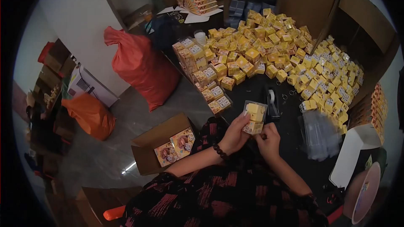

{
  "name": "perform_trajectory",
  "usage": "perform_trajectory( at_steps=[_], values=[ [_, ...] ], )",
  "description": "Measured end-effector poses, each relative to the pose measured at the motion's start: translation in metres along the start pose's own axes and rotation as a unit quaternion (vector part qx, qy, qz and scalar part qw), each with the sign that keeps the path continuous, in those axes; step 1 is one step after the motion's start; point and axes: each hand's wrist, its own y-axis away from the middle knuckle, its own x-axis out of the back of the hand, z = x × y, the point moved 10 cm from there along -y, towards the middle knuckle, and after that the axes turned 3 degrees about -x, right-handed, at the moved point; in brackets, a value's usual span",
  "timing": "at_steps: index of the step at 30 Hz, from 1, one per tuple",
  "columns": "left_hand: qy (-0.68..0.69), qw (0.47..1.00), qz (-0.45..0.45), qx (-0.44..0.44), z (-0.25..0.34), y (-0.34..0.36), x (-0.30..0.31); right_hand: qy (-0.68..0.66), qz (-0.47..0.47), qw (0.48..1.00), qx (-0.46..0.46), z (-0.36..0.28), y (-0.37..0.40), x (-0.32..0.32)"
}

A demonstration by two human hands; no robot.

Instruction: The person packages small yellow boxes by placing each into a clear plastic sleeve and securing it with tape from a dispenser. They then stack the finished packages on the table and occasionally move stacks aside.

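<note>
My left hand [236, 133], with a dark bead bracelet at the wrist, is closed around a clear plastic pack [255, 115] of small yellow boxes, held upright above the black table [286, 136]. Close to the pack's lower right corner is my right hand [268, 141], its fingers curled together; whatever they pinch is too small to tell. A tape dispenser [272, 103] stands just behind the hands. To the right lies a stack of clear empty plastic sleeves [320, 136].
A large heap of small yellow boxes [273, 38] covers the table's back and right. Filled packs [208, 86] line its left edge. On the floor are an open carton [143, 151], a red sack [145, 67] and an orange bag [93, 115]. A pink basin [362, 193] stands right.
</note>
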Motion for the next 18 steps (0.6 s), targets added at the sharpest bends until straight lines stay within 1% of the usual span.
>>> perform_trajectory(
  at_steps=[1,2,3,4,5,6,7,8,9,11,12,13,14,15,16,17,18],
  values=[
    [-0.130,0.989,0.029,-0.064,0.026,0.000,0.003,-0.054,0.042,0.998,0.001,-0.003,-0.004,0.010],
    [-0.258,0.956,0.059,-0.126,0.055,0.003,0.003,-0.108,0.083,0.991,0.001,-0.006,-0.008,0.021],
    [-0.425,0.877,0.018,-0.223,0.088,0.007,-0.015,-0.108,0.078,0.991,0.007,-0.021,-0.016,0.025],
    [-0.424,0.876,0.022,-0.229,0.104,0.012,-0.015,-0.110,0.051,0.991,0.052,-0.048,-0.026,0.027],
    [-0.553,0.803,0.003,-0.221,0.114,0.016,-0.024,-0.111,0.024,0.989,0.097,-0.069,-0.037,0.025],
    [-0.670,0.713,-0.015,-0.206,0.117,0.020,-0.028,-0.112,0.020,0.988,0.100,-0.071,-0.049,0.021],
    [-0.670,0.713,-0.011,-0.209,0.126,0.022,-0.022,-0.177,-0.124,0.976,0.035,-0.061,-0.063,-0.012],
    [-0.651,0.727,-0.016,-0.219,0.134,0.023,-0.016,-0.235,-0.265,0.935,-0.031,-0.054,-0.068,-0.046],
    [-0.631,0.740,-0.021,-0.231,0.141,0.022,-0.008,-0.300,-0.313,0.899,-0.054,-0.051,-0.078,-0.064],
    [-0.527,0.773,0.045,-0.352,0.179,0.027,0.015,-0.379,-0.291,0.878,-0.034,-0.067,-0.113,-0.077],
    [-0.510,0.780,0.091,-0.352,0.194,0.028,0.031,-0.370,-0.275,0.887,-0.028,-0.058,-0.135,-0.088],
    [-0.508,0.778,0.096,-0.357,0.195,0.024,0.046,-0.313,-0.256,0.915,0.009,-0.053,-0.158,-0.098],
    [-0.534,0.749,0.194,-0.341,0.200,0.020,0.084,-0.255,-0.235,0.937,0.048,-0.055,-0.179,-0.105],
    [-0.554,0.712,0.290,-0.321,0.205,0.020,0.115,-0.211,-0.235,0.947,0.054,-0.059,-0.194,-0.114],
    [-0.570,0.702,0.297,-0.306,0.201,0.013,0.125,-0.210,-0.240,0.946,0.059,-0.062,-0.204,-0.121],
    [-0.567,0.701,0.300,-0.311,0.198,0.008,0.135,-0.097,-0.230,0.964,0.092,-0.064,-0.214,-0.128],
    [-0.570,0.700,0.301,-0.309,0.193,0.000,0.147,0.018,-0.215,0.969,0.124,-0.062,-0.224,-0.134]
  ],
)
